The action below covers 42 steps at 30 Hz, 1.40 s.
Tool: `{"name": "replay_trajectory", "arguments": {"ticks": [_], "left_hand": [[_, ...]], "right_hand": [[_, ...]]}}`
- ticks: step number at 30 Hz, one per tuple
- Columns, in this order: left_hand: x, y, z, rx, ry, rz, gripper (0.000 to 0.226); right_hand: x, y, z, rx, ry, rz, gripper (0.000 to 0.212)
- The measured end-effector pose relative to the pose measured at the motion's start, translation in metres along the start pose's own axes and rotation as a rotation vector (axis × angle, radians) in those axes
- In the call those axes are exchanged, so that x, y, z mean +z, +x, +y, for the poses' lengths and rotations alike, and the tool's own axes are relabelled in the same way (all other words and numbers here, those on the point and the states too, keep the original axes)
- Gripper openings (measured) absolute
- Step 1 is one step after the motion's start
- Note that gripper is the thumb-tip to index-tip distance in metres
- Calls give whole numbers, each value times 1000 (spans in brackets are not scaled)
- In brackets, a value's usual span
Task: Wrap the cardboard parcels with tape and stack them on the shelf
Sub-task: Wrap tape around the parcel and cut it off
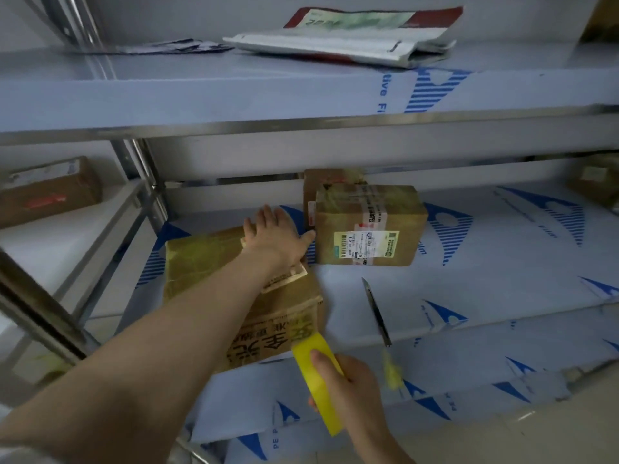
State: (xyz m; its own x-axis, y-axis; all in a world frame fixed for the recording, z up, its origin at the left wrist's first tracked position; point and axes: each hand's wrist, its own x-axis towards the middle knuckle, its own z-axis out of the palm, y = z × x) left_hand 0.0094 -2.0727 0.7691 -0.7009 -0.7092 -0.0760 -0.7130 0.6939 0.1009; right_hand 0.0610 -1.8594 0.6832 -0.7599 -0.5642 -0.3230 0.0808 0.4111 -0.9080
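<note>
A large cardboard parcel with yellow tape lies on the middle shelf at the left. My left hand rests flat on the parcel's far top edge, fingers straight. My right hand grips a yellow tape roll just in front of the parcel's near right corner. Two smaller taped parcels stand behind: one with a label and another partly hidden behind it.
A utility knife lies on the shelf right of the large parcel. A scrap of yellow tape hangs at the shelf's front edge. Folded mail bags lie on the upper shelf. More boxes sit at far left and far right.
</note>
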Motion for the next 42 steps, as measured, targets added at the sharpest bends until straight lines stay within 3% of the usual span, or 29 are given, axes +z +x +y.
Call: {"name": "replay_trajectory", "arguments": {"ticks": [9,13,16,18,20,23,25,30,34,38,42], "left_hand": [[17,58,8,-132,-29,5,54],[22,44,7,-85,58,243,39],[14,24,11,63,219,356,51],[6,16,14,17,97,178,74],[7,-2,14,14,-144,-92,100],[34,-29,10,170,-37,-38,86],[32,-29,11,182,4,-6,78],[34,-54,12,124,5,-14,113],[36,-66,12,119,34,11,105],[43,-79,12,165,146,100,114],[18,-59,18,152,169,50,119]], "right_hand": [[5,14,7,51,18,11,45],[9,16,4,43,7,-6,41],[10,11,-3,36,2,-35,45],[9,10,-7,45,28,-25,57],[7,12,-9,72,62,-28,51],[7,12,-7,89,73,-62,45],[8,12,-7,92,102,-57,40],[5,13,-10,126,157,-65,41],[8,12,-11,144,178,-40,46],[9,11,-9,148,205,-28,36],[9,15,-12,144,228,-30,48]]}}
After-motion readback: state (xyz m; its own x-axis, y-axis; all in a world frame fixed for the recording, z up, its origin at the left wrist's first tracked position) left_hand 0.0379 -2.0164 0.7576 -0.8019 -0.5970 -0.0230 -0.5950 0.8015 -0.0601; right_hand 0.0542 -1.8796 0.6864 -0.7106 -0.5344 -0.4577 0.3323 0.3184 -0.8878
